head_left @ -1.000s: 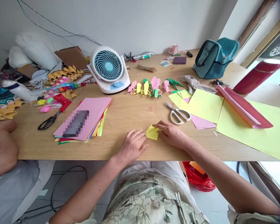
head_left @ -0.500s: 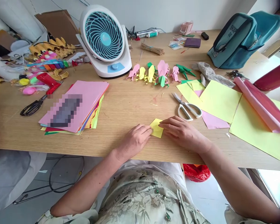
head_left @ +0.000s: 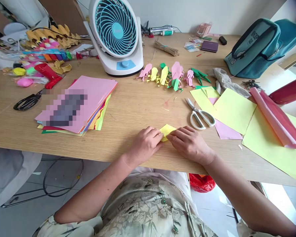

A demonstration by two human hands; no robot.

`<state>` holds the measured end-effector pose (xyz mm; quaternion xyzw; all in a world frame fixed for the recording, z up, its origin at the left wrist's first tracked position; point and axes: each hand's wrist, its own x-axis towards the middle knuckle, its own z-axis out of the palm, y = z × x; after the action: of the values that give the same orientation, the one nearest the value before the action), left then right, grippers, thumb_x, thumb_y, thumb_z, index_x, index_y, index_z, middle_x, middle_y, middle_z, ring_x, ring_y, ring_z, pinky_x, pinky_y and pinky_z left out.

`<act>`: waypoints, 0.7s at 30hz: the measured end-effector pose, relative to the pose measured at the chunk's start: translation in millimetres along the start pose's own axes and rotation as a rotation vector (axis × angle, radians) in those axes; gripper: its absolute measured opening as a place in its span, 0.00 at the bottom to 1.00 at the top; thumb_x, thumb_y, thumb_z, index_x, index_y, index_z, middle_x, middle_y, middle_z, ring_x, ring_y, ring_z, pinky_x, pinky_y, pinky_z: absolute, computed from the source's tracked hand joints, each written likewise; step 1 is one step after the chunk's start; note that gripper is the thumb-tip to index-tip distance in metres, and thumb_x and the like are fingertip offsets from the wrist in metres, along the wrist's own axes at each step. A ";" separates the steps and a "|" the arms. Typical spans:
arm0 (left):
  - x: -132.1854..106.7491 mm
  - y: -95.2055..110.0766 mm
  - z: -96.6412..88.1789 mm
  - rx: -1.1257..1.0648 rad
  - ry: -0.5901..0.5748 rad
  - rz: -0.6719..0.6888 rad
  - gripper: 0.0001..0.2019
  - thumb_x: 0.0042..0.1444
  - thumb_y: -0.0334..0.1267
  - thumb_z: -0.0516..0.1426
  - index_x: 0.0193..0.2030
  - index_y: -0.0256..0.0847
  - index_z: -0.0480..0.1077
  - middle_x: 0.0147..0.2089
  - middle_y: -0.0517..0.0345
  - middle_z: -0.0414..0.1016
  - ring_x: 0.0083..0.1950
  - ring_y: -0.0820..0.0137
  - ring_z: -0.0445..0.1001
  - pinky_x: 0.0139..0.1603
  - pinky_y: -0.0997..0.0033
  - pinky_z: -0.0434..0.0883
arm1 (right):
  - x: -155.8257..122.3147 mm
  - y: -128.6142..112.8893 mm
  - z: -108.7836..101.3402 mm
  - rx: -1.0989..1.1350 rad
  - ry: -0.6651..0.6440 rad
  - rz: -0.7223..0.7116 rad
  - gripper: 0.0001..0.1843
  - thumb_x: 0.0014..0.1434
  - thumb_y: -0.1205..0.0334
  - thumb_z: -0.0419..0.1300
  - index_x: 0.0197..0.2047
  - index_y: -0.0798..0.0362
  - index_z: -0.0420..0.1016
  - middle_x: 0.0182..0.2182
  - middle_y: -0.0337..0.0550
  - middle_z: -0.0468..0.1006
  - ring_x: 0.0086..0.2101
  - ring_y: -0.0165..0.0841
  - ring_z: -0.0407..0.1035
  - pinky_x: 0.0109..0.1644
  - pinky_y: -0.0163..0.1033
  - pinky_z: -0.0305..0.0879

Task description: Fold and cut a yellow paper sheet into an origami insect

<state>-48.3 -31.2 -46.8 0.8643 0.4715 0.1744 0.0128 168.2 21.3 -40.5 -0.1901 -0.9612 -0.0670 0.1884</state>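
A small folded piece of yellow paper [head_left: 167, 129] lies on the wooden table near its front edge. On its left side my left hand [head_left: 148, 144] is closed, fingertips pinching the paper's edge. My right hand [head_left: 191, 144] grips the opposite side with bent fingers. Parts of the paper are hidden under the fingertips of both hands. White-handled scissors [head_left: 199, 115] rest just beyond my right hand, blades pointing away. Farther back stands a row of folded paper frogs in pink [head_left: 177, 69], yellow [head_left: 164, 75] and green [head_left: 174, 84].
Yellow sheets [head_left: 234, 107] and a rolled pink sheet [head_left: 273, 118] spread to the right. At left, a stack of coloured paper [head_left: 98, 85] bears a blurred-out item, beside black-handled scissors [head_left: 27, 102]. A fan [head_left: 124, 65] and a teal bag [head_left: 254, 49] stand behind.
Both hands have drawn closer together, and their fingers now cover more of the yellow paper's near side. The camera view has shifted slightly; the other person's hand at far left has left view.
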 end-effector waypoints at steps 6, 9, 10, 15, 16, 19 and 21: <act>-1.2 2.8 1.5 0.096 0.037 0.006 0.11 0.68 0.31 0.48 0.44 0.38 0.72 0.41 0.52 0.74 0.46 0.64 0.69 0.47 0.64 0.67 | -0.1 -0.1 -0.4 0.117 0.029 0.088 0.09 0.67 0.62 0.54 0.45 0.55 0.74 0.36 0.47 0.78 0.35 0.35 0.68 0.40 0.41 0.61; -2.0 3.0 1.8 0.102 0.045 -0.002 0.11 0.68 0.30 0.48 0.43 0.38 0.72 0.39 0.53 0.74 0.45 0.65 0.70 0.46 0.65 0.67 | -0.1 -0.7 0.9 0.135 0.028 0.119 0.12 0.66 0.57 0.57 0.47 0.55 0.74 0.39 0.49 0.77 0.37 0.38 0.67 0.41 0.42 0.61; -2.2 3.0 1.9 0.102 0.049 0.000 0.11 0.68 0.30 0.48 0.42 0.38 0.72 0.39 0.53 0.74 0.44 0.65 0.70 0.46 0.65 0.67 | 0.7 -1.3 2.0 0.133 0.024 0.128 0.10 0.66 0.58 0.57 0.45 0.54 0.74 0.37 0.48 0.76 0.37 0.37 0.67 0.40 0.42 0.60; -4.0 1.0 1.2 0.028 0.069 -0.013 0.10 0.68 0.30 0.49 0.41 0.38 0.72 0.38 0.53 0.73 0.44 0.66 0.70 0.45 0.66 0.68 | 4.6 -5.6 6.4 0.162 0.006 0.143 0.12 0.68 0.64 0.53 0.35 0.53 0.74 0.30 0.44 0.73 0.32 0.34 0.63 0.38 0.40 0.58; -4.6 -0.1 0.7 -0.006 0.068 -0.022 0.10 0.67 0.31 0.50 0.42 0.38 0.72 0.38 0.53 0.73 0.44 0.66 0.70 0.45 0.66 0.68 | 4.4 -6.1 6.6 0.177 0.010 0.153 0.11 0.68 0.64 0.53 0.35 0.53 0.74 0.31 0.44 0.73 0.32 0.34 0.63 0.38 0.40 0.59; -6.3 -4.5 -1.1 -0.119 0.073 -0.049 0.08 0.67 0.30 0.52 0.43 0.38 0.73 0.40 0.54 0.73 0.45 0.67 0.70 0.46 0.67 0.69 | 2.8 -6.6 6.6 0.242 0.012 0.198 0.10 0.68 0.64 0.53 0.36 0.54 0.73 0.32 0.45 0.74 0.34 0.34 0.64 0.40 0.40 0.61; -6.5 -8.5 -2.4 -0.189 0.075 -0.066 0.08 0.66 0.30 0.53 0.44 0.39 0.73 0.41 0.54 0.72 0.46 0.68 0.70 0.47 0.67 0.70 | 2.3 -6.1 6.5 0.289 0.007 0.231 0.09 0.68 0.64 0.53 0.36 0.53 0.73 0.33 0.45 0.74 0.34 0.34 0.64 0.40 0.40 0.61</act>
<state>-59.1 -32.1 -48.0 0.8361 0.4814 0.2499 0.0825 161.7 17.8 -45.9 -0.2701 -0.9319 0.0930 0.2236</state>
